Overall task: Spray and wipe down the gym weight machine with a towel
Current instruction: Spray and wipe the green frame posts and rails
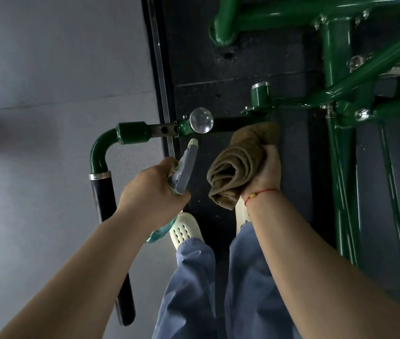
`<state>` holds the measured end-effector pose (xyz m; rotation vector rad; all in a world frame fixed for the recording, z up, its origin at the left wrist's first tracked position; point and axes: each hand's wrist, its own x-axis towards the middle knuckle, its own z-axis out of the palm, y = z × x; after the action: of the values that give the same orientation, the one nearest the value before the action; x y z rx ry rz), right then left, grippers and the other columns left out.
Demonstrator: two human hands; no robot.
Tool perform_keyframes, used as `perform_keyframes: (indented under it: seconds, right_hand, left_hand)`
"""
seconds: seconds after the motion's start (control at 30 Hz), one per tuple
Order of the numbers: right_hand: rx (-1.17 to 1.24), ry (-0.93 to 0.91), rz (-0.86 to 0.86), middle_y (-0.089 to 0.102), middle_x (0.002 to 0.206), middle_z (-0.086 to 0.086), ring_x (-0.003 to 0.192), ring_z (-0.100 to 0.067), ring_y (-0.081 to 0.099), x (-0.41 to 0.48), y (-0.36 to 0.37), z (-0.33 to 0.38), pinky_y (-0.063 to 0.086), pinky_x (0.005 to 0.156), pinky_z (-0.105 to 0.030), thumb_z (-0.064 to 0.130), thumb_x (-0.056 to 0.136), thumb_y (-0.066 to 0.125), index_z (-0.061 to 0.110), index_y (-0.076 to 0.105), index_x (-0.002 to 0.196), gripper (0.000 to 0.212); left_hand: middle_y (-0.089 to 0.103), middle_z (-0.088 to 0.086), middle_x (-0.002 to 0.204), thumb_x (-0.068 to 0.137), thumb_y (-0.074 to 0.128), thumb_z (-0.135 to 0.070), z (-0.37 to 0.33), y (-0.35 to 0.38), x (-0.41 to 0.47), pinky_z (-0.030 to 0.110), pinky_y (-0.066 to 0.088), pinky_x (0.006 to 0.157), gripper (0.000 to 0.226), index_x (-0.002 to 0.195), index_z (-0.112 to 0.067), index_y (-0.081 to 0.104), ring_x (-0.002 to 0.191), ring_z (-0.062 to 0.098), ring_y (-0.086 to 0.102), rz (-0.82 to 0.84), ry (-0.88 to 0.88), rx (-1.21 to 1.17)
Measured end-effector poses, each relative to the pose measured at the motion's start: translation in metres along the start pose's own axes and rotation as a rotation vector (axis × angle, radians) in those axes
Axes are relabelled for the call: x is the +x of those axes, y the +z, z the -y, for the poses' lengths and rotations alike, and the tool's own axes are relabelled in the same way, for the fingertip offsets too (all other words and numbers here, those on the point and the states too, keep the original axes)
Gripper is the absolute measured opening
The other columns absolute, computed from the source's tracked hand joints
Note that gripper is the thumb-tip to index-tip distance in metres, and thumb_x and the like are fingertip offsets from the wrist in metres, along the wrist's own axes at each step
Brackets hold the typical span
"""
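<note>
My left hand (150, 189) grips a spray bottle (184, 167) with a grey trigger and pale green nozzle, aimed up at the green machine arm (130, 135). A round chrome knob (201, 120) sits on that arm just above the nozzle. My right hand (266, 172) holds a bunched brown towel (240, 162), whose top end touches the dark section of the bar right of the knob. The arm bends down on the left into a black handle grip (107, 209). The bottle's clear teal body (159, 232) shows below my left wrist.
The green tubular frame (336, 77) of the weight machine fills the right and top. Black rubber floor (218, 69) lies under it, grey floor (47, 94) to the left. My feet in white clogs (185, 228) and blue trousers stand below the hands.
</note>
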<state>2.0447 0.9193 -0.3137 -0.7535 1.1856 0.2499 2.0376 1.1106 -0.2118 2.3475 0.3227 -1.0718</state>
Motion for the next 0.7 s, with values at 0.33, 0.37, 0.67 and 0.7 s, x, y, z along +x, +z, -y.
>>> perform_keyframes:
  seconds: [0.33,0.37,0.67,0.7]
  right_hand:
    - [-0.183,-0.103,-0.104,0.072,0.115,-0.015,0.099,-0.036,0.072,0.012,0.015,0.022,0.059,0.088,-0.053,0.015,0.085,0.058,0.015,0.067,0.120,0.036]
    - [-0.227,-0.059,-0.085,0.073,0.110,-0.015,0.096,-0.035,0.072,0.010,0.002,0.029,0.059,0.086,-0.050,0.016,0.084,0.059,0.011,0.070,0.118,0.035]
    - [-0.571,-0.376,-0.145,0.073,0.102,-0.008,0.092,-0.028,0.070,0.027,-0.065,0.146,0.058,0.079,-0.043,0.018,0.082,0.065,0.020,0.069,0.096,0.015]
    - [-0.611,-0.409,-0.118,0.072,0.103,-0.008,0.094,-0.027,0.069,0.030,-0.066,0.158,0.059,0.082,-0.044,0.022,0.080,0.066,0.024,0.068,0.092,0.012]
  left_hand:
    - [0.062,-0.011,0.085,0.085,0.068,-0.029,-0.028,0.019,0.005,0.040,0.059,0.072,0.035,0.115,-0.035,0.051,0.074,0.013,0.061,-0.097,0.006,-0.010]
    - [0.063,-0.011,0.085,0.084,0.069,-0.030,-0.036,0.023,0.006,0.040,0.059,0.072,0.034,0.114,-0.035,0.052,0.075,0.015,0.062,-0.106,-0.005,-0.013]
    - [0.058,-0.010,0.076,0.083,0.070,-0.031,-0.117,0.068,0.013,0.027,0.040,0.057,0.021,0.097,-0.028,0.055,0.070,0.014,0.057,-0.129,-0.049,-0.035]
    - [0.057,-0.010,0.075,0.083,0.070,-0.031,-0.126,0.073,0.016,0.027,0.039,0.056,0.020,0.095,-0.026,0.055,0.069,0.014,0.056,-0.131,-0.050,-0.058]
